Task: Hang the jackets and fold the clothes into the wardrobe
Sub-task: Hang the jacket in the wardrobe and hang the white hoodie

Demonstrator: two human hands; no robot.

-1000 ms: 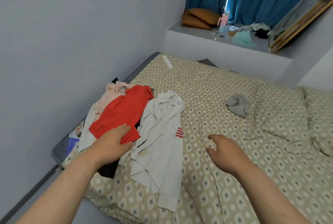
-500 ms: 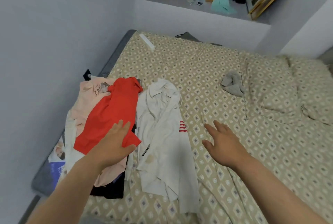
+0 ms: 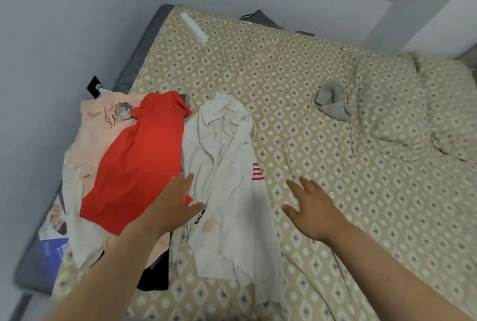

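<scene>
Mostly the pile of clothes hides its own lower layers: the red shirt [image 3: 139, 166] lies on top of a pink garment [image 3: 100, 124] with a print near its neck, a black garment [image 3: 154, 277] shows only as a corner below the left forearm, and a printed paper [image 3: 55, 233] at the mattress edge is half covered and too blurred to read. Just right of the red shirt the white jacket [image 3: 227, 178] lies spread and creased on the bed [image 3: 361, 217], with red stripes on one sleeve and a yellowish stain low on its front. The left hand [image 3: 173, 204] is flat with straight fingers over the lower right corner of the red shirt, thumb reaching over the jacket's zip edge; whether it presses on the cloth cannot be told. The right hand [image 3: 312, 209] is spread wide, palm down, holding nothing, over the patterned sheet just right of the jacket. So the jacket lies between the two hands. Farther off, a crumpled grey cloth [image 3: 333, 100] sits beside a pillow [image 3: 387, 104], and things on the ledge are cut off by the top edge.
</scene>
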